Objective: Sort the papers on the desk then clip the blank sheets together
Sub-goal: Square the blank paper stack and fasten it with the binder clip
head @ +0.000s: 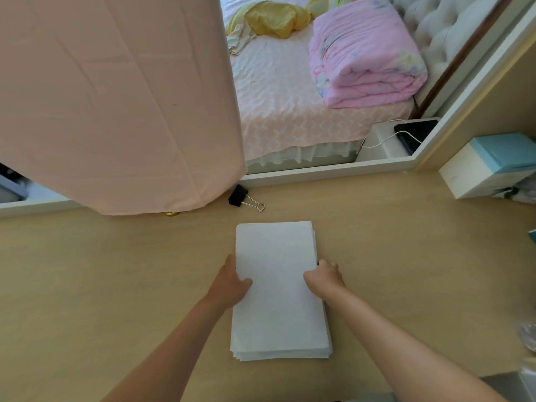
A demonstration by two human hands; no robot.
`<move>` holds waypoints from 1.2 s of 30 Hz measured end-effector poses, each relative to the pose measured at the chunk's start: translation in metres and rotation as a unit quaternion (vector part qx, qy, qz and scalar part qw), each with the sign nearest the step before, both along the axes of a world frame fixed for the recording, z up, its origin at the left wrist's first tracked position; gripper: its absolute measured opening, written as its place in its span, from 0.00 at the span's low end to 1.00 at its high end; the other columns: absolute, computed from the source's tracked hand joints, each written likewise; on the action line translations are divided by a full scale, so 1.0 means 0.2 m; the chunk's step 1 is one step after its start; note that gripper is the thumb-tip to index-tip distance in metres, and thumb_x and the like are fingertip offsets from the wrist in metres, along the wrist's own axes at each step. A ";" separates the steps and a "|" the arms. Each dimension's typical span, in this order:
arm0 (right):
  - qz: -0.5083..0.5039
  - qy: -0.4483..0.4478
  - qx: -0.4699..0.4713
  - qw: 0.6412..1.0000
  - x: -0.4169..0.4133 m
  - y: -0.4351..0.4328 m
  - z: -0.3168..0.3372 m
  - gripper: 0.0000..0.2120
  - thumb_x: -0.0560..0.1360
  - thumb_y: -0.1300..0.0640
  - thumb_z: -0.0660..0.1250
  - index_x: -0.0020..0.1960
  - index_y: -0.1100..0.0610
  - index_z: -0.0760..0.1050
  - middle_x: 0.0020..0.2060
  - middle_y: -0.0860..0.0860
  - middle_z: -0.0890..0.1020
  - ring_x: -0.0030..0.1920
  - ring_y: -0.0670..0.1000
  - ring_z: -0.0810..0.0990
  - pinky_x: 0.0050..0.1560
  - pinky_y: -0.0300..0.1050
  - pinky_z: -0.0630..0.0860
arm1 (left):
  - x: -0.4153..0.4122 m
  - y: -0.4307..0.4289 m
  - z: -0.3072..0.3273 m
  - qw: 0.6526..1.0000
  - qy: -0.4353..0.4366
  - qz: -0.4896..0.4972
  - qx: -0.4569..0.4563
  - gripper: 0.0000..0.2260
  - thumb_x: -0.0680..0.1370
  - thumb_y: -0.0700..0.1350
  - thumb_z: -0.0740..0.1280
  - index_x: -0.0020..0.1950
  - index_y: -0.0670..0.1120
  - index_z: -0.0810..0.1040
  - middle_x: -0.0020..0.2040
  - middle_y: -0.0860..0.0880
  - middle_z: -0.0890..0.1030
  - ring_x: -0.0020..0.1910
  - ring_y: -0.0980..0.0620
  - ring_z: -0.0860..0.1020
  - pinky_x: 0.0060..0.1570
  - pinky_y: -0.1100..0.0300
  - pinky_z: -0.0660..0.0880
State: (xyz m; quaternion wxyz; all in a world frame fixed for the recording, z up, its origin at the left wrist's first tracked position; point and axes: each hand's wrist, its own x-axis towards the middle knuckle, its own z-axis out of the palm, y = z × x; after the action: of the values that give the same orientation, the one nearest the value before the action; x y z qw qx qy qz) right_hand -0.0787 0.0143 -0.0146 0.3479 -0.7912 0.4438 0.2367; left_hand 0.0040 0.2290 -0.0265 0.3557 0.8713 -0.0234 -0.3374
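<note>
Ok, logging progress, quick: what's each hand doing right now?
Left hand: closed on the left edge of the paper stack.
Right hand: closed on the stack's right edge.

A stack of white sheets (pixel 280 291) lies flat on the pale wooden worktop (pixel 116 285), long side running away from the viewer, its top sheet blank. The edges are roughly squared, with lower sheets fanning out slightly at the near end. A black binder clip (pixel 239 195) with silver wire handles lies on its side beyond the stack, apart from it.
</note>
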 end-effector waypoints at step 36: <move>0.231 -0.279 0.020 0.932 0.93 0.07 0.02 0.03 0.79 0.54 0.66 0.48 0.52 0.73 0.40 0.49 0.80 0.40 0.51 0.76 0.38 0.45 0.72 | 0.71 -0.18 0.10 0.972 -0.088 0.138 -0.167 0.10 0.76 0.45 0.71 0.56 0.45 0.78 0.45 0.52 0.81 0.42 0.59 0.79 0.44 0.65 0.75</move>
State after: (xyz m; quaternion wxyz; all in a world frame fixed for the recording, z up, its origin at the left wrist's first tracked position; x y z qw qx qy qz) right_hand 0.1079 0.0276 -0.0101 0.4087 -0.8991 0.1290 0.0892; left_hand 0.1451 0.1927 -0.0065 0.5356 0.8207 0.0099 -0.1986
